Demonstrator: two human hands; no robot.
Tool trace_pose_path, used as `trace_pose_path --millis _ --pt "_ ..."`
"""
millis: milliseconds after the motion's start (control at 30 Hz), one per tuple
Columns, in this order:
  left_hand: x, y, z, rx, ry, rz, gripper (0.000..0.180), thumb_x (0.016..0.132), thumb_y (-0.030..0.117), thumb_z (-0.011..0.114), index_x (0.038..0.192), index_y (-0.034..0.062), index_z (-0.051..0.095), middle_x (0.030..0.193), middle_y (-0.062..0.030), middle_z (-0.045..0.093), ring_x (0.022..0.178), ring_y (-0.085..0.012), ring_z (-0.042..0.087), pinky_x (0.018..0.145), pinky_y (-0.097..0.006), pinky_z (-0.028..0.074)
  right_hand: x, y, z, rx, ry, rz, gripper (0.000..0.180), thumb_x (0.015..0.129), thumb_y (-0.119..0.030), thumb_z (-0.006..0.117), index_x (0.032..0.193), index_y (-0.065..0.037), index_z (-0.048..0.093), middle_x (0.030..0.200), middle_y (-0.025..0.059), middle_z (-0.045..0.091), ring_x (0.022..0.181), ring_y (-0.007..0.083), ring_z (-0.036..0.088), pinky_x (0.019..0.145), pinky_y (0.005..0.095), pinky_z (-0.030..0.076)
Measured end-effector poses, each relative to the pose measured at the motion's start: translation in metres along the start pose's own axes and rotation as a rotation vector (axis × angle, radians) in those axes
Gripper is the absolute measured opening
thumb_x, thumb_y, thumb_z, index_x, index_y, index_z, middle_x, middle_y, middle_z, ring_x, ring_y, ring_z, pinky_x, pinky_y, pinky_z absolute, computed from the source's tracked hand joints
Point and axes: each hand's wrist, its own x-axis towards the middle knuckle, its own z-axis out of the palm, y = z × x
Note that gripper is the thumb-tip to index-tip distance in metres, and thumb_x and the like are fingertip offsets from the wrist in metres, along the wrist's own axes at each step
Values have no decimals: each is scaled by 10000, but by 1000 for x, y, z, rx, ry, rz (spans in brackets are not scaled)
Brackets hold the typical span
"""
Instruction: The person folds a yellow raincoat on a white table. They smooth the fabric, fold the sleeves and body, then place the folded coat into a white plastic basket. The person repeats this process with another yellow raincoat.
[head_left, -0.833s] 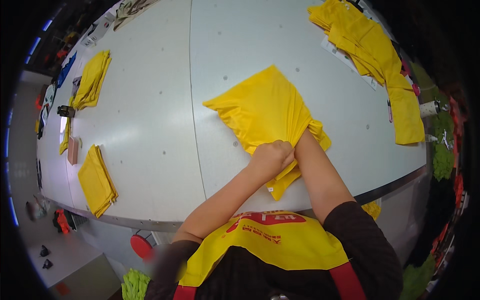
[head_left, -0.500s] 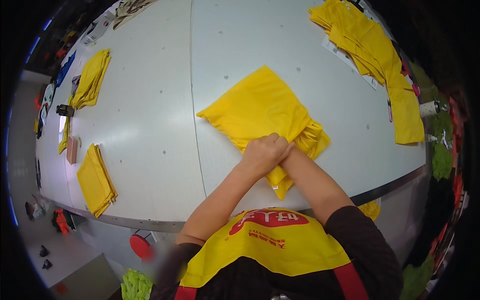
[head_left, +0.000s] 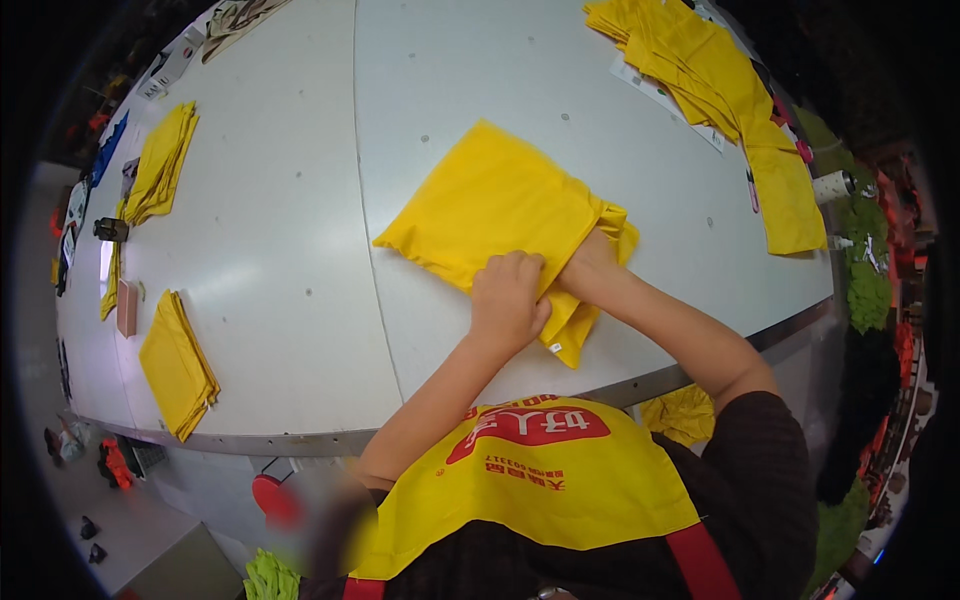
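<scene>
A folded yellow cloth (head_left: 490,200) lies slantwise on the table in front of me, one corner pointing away and a loose end with a small white tag hanging toward me. My left hand (head_left: 508,298) grips its near edge with curled fingers. Beside it, my right hand (head_left: 590,266) reaches in between the cloth's layers at the right side. Its fingers are hidden under the yellow fabric, so their pose does not show. Crumpled folds stick out past the right wrist.
Yellow cloth stacks lie at the near left (head_left: 177,365), farther back left (head_left: 165,160) and far right (head_left: 700,80). A pinkish box (head_left: 127,308) and a small dark object (head_left: 110,229) stand at left. A whitish cylinder (head_left: 833,186) sits at the right edge.
My hands, close together before, have come apart. The right one has slid in under the cloth's upper layer, and the left now holds the near edge. The whole view has shifted slightly.
</scene>
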Motion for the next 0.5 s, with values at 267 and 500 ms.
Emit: trace_pose_path --millis 267,500 --pt "-30 -20 9 260 -123 -212 757 618 94 675 1322 146 401 1295 -117 416 1172 -275 395 855 -407 331 -33 23 -37 104 -74 239 465 747 -384 615 1080 -61 590 1052 180 594 1024 339 522 899 411 387" --pt "-38 -45 24 146 -149 -126 711 676 69 673 1327 126 390 1400 -149 311 1246 -302 340 1003 -406 297 -62 39 -12 212 -62 265 465 783 -392 593 1058 -17 577 1039 210 589 976 360 535 851 407 413"
